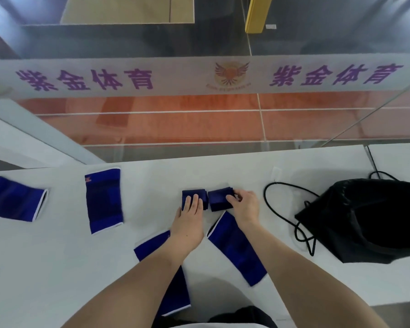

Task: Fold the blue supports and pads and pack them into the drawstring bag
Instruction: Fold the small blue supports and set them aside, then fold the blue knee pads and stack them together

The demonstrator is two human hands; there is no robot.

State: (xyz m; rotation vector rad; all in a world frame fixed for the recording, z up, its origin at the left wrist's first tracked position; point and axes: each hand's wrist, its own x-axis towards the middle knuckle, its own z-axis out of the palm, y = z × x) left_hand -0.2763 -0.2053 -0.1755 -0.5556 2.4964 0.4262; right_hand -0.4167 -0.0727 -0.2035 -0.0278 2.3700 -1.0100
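The left hand (190, 213) lies flat, fingers straight, pressing down on a small folded blue pad (194, 197) near the middle of the white table (57, 268). Just beside it, the right hand (245, 205) has its fingers curled over the near edge of a second folded blue pad (219, 198), pinching it; the two folded pads sit side by side, touching or nearly so, and the hands are close together but apart. Under the left forearm lies an unfolded blue support (175, 280) with white edging, running toward the near table edge; under the right wrist a second unfolded blue support (237, 249) slants toward the right. Further left, a third blue support (103, 200) lies flat with its long side pointing away from the person, a small mark at its far corner, and at the far left a fourth blue support (13, 198) lies at a slant. To the right of the hands, well apart from the pads, the black drawstring bag (365, 218) rests on the table with its mouth open toward the hands, and its black cord (279, 209) loops loosely across the table between bag and right hand. Beyond the table stands a glass partition (199, 129) carrying a white banner with purple characters (85, 79) and a winged emblem, with an orange floor seen through it.
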